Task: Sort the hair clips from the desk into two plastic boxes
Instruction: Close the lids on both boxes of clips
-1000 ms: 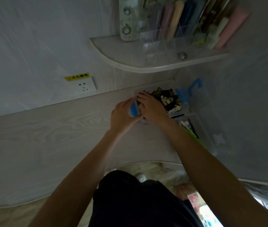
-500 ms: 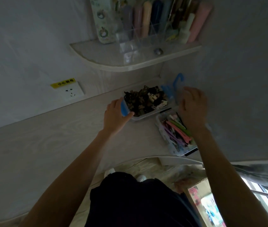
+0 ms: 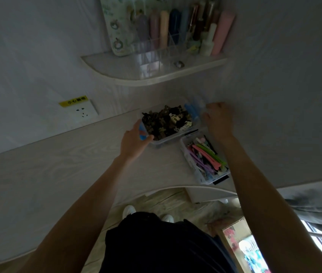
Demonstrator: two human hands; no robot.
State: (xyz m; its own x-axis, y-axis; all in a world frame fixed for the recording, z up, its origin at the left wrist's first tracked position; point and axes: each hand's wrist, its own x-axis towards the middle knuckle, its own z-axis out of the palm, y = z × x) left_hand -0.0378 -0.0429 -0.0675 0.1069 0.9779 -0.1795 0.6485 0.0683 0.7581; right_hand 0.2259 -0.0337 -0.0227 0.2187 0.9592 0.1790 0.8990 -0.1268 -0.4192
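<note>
A clear plastic box (image 3: 162, 143) full of dark hair clips (image 3: 166, 121) stands on the desk near the wall. My left hand (image 3: 134, 141) grips the blue latch (image 3: 142, 132) at the box's left end. At its right end, my right hand (image 3: 218, 120) curls its fingers beside a second blue latch (image 3: 191, 110); motion blur hides the exact contact. A second clear box (image 3: 196, 174) sits to the right, near the desk's front edge. It holds long pink, green and purple clips (image 3: 205, 156).
A curved wall shelf (image 3: 156, 77) above the boxes carries a clear organiser with bottles and tubes. A wall socket (image 3: 82, 111) with a yellow label is at the left. The pale wooden desk (image 3: 47, 164) stretches left. Below are my dark trousers, white shoes and the floor.
My right hand has left the dark-clip box, passed over the colourful-clip box, and come back up to the dark-clip box's right end. My left hand has stayed on the left blue latch.
</note>
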